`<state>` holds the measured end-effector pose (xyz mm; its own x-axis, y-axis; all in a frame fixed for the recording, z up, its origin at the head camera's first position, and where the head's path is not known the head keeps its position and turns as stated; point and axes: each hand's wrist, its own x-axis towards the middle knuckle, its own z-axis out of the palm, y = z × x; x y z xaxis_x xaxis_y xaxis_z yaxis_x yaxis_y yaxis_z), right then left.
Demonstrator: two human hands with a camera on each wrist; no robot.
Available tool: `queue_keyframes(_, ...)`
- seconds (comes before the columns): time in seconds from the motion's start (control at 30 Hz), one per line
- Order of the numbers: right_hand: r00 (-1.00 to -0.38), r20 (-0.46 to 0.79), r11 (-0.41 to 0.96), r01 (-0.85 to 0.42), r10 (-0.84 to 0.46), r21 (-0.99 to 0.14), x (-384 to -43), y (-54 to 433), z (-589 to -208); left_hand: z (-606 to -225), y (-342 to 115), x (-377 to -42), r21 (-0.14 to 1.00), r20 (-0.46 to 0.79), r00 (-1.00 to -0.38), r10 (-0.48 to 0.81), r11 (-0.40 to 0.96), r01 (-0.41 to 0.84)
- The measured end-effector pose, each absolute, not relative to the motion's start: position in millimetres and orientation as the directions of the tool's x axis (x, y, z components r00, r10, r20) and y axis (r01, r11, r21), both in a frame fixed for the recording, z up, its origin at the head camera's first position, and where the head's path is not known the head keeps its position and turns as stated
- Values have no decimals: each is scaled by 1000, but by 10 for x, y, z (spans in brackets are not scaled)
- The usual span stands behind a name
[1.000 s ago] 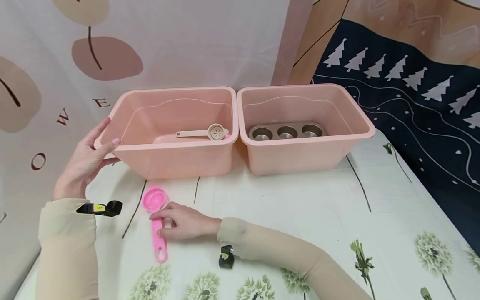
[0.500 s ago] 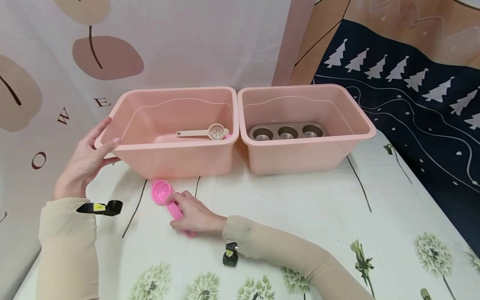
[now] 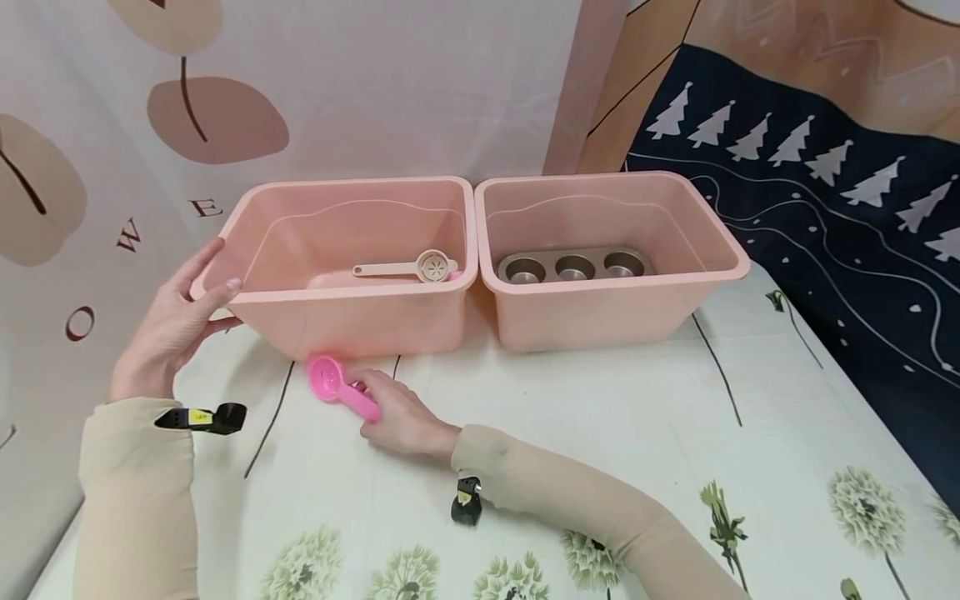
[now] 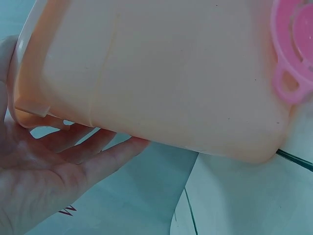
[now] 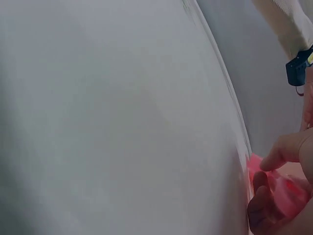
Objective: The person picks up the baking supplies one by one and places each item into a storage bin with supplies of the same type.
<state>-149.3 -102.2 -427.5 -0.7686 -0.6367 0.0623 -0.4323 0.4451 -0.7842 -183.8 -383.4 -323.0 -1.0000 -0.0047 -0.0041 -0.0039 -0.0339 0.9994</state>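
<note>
A pink egg separator [image 3: 327,378], with a slotted cup and a long handle, is close in front of the left pink bin [image 3: 375,321]. My right hand [image 3: 401,417] grips it by the handle, the cup pointing up and left toward the bin. In the right wrist view, fingers and thumb close around the pink handle [image 5: 288,198]. With the thumb on the rim and the other fingers along the outer side, my left hand [image 3: 168,325] holds the same bin's left end. The left wrist view shows the separator's slotted cup [image 4: 293,39] beside the bin wall.
Inside the left bin lies a beige egg separator [image 3: 431,266] with a bit of pink beside it. The right pink bin [image 3: 585,317] stands against it and holds a metal muffin tin [image 3: 574,265]. A flower-printed white cloth [image 3: 570,433] covers the table.
My right hand has turned the egg separator from pointing nearly straight ahead to a slant and shifted it slightly right and toward the bin. The left hand has stayed on the bin.
</note>
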Motion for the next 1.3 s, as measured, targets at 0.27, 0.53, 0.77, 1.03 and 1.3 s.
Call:
queue_keyframes(0.27,-792,80,361,-363,-606,-859,-1577,-898,-4263,-3256,-3834,-1842,997,8,-1000,-1,-73,8)
queue_keyframes(0.53,-770,109,308,-375,-628,-874,-1605,-787,-4254,-3261,-3833,-1842,998,7,-1000,5,-66,7)
queue_keyframes(0.77,-750,128,238,-360,-649,-902,-1667,-634,-4236,-3263,-3844,-1844,999,13,-1000,3,-53,13)
queue_keyframes(1.03,-752,105,186,-292,-651,-938,-1756,-466,-4230,-3259,-3843,-1841,999,10,-1000,0,-33,10)
queue_keyframes(1.3,-756,59,181,-230,-652,-956,-1795,-376,-4153,-3261,-3842,-1845,1000,5,-1000,-8,-15,5)
